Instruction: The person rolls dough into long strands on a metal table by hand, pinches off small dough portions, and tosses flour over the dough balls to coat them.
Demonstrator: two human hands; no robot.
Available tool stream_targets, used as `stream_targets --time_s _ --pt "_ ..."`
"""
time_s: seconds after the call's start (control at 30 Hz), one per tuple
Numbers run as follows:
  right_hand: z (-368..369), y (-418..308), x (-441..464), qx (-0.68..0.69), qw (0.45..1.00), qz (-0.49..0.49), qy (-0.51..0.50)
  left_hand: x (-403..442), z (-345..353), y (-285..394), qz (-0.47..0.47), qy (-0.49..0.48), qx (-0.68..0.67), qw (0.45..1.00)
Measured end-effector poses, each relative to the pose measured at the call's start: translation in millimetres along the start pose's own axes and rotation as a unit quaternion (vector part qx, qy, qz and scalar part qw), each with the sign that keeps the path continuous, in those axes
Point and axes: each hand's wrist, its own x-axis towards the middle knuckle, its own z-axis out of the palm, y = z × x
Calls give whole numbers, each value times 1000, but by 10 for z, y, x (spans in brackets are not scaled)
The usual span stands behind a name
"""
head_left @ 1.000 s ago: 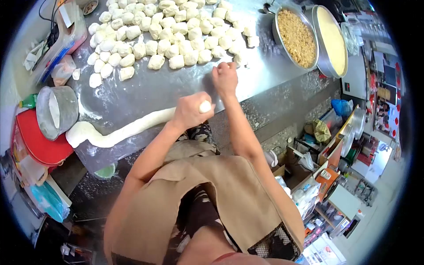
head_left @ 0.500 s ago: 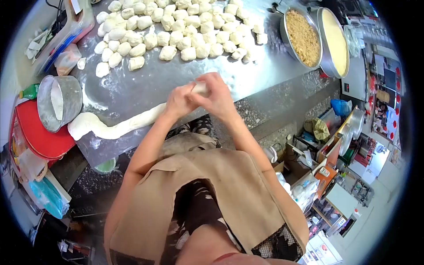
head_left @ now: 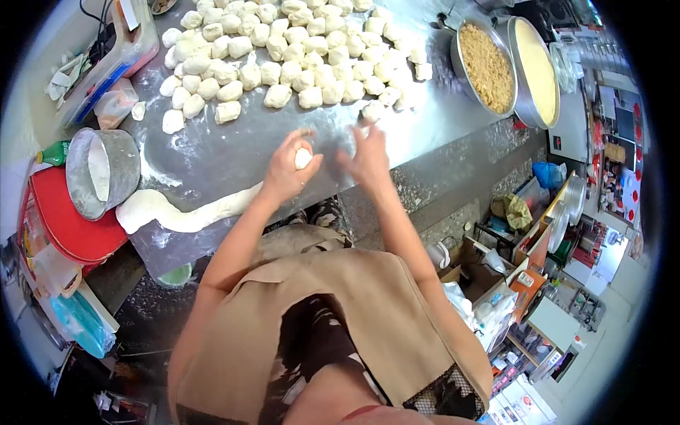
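My left hand [head_left: 287, 168] is wrapped round the end of a long dough rope [head_left: 191, 218], and its white cut end shows between thumb and fingers. From there the rope runs left along the table's near edge to a thick, curled end. My right hand [head_left: 368, 157] is apart from it to the right, fingers spread and partly blurred, with nothing in them. Just beyond its fingertips a dough piece [head_left: 372, 110] is near the front of many small dough pieces [head_left: 309, 97] spread over the metal table [head_left: 212, 152].
A metal pot [head_left: 120, 166] with flour stands at the left beside a red lid [head_left: 64, 212]. At the right back are a bowl of brown crumbly filling [head_left: 485, 67] and a container of pale yellow contents [head_left: 535, 71]. The table's edge runs close to my body.
My hands have moved apart; they were together at the rope's end. A dough piece now lies beyond my right fingertips, and the right hand has opened. The view has shifted slightly.
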Motion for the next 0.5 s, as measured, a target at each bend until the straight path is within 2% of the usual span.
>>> stream_targets --time_s 0.03,0.07,0.1,0.13,0.17,0.2,0.27,0.3,0.33,0.37,0.4,0.43,0.5 --pt "3 -85 -158 112 985 -77 -102 11 -9 2 17 -2 -2 1000" --pt "39 -161 -283 222 942 -148 -205 -27 -17 6 31 -8 -4 999" --pt "111 -225 -321 222 941 -146 -210 -69 -29 5 25 -8 -5 1000" --pt "203 -284 -302 371 898 -75 -227 -94 -44 1 -3 -28 -108 994" --pt "274 -334 -267 509 828 -2 -236 -106 -77 -18 -30 -46 -208 977" --pt "257 -372 -249 511 825 -1 -241 -125 -131 -51 -35 -44 -206 977" --pt "78 -431 -257 539 797 67 -264 -169 -226 -119 -58 -105 4 993" --pt "21 -464 -272 534 801 72 -259 -157 -257 -135 -62 -133 108 983" --pt "-14 -508 -293 533 803 71 -256 -146 -268 -147 -59 -133 106 984" --pt "-32 -563 -320 437 891 -23 -122 -140 -264 -164 -32 -121 120 985" --pt "-32 -619 -332 322 939 -115 17 -119 -274 -133 -6 -109 135 985" --pt "-20 -673 -342 321 940 -113 18 -120 -284 -97 -6 -111 134 985" --pt "32 -780 -335 262 944 -191 61 -117 -306 -6 -90 -124 107 982"
